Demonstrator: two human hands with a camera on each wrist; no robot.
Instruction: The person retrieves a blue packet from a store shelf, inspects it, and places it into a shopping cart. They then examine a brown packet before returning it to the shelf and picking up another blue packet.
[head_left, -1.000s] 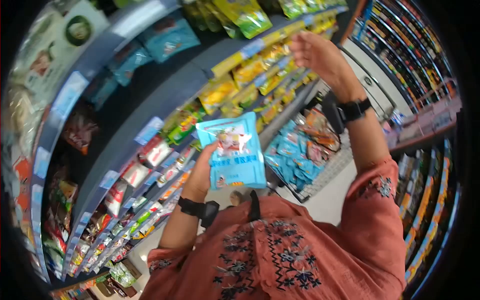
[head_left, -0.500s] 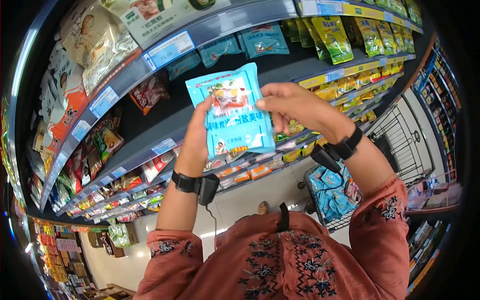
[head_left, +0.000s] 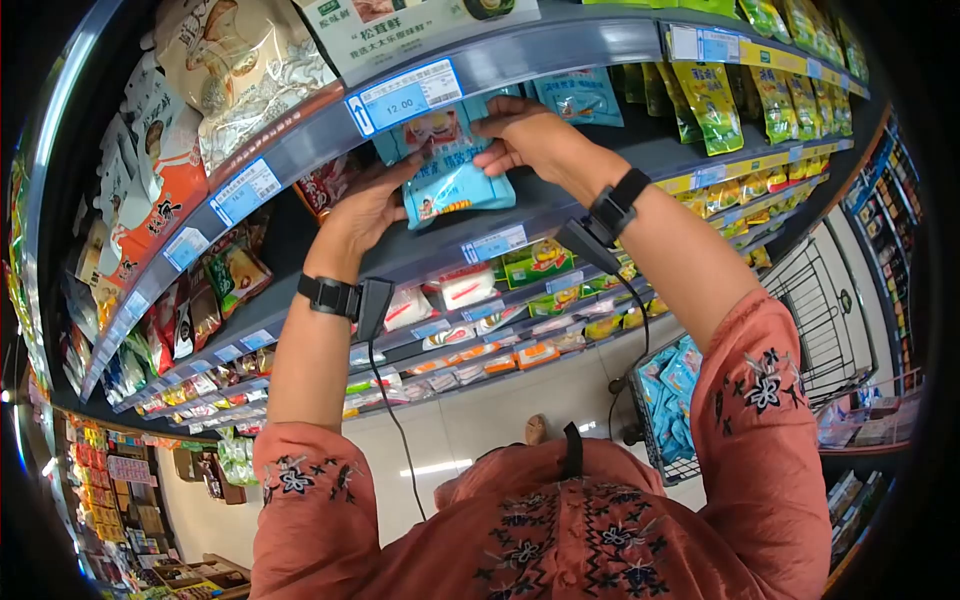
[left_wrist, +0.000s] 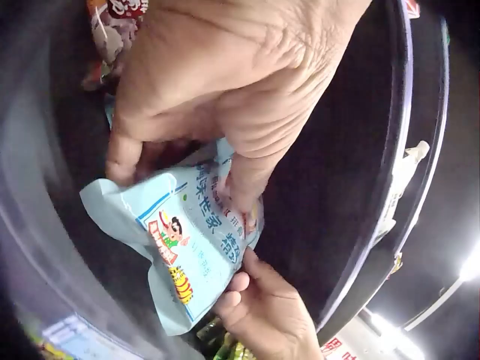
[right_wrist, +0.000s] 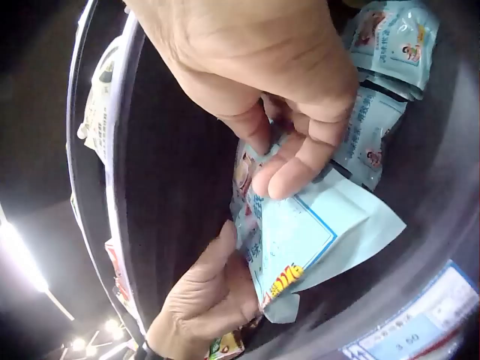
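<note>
A light blue packet (head_left: 455, 185) is between both hands, inside the dark shelf under the 12.00 price label. The left hand (head_left: 365, 208) grips its left side, the thumb on its printed face; in the left wrist view the packet (left_wrist: 199, 240) tilts below this hand (left_wrist: 217, 97). The right hand (head_left: 545, 145) holds the packet's upper right edge, and in the right wrist view its curled fingers pinch the packet (right_wrist: 300, 232) near the top. More blue packets (right_wrist: 367, 127) lie beside the right hand (right_wrist: 262, 67) on the shelf.
A shopping cart (head_left: 815, 310) with blue packets (head_left: 680, 375) in it stands at the right. Yellow-green bags (head_left: 710, 105) hang or stand along the shelf at the right. Large bags (head_left: 235, 70) fill the upper left shelf. Shelf edges run above and below the hands.
The packet has moved away from the body into the shelf with both hands. The right hand, earlier raised apart and then at the packet's side, now holds its upper edge.
</note>
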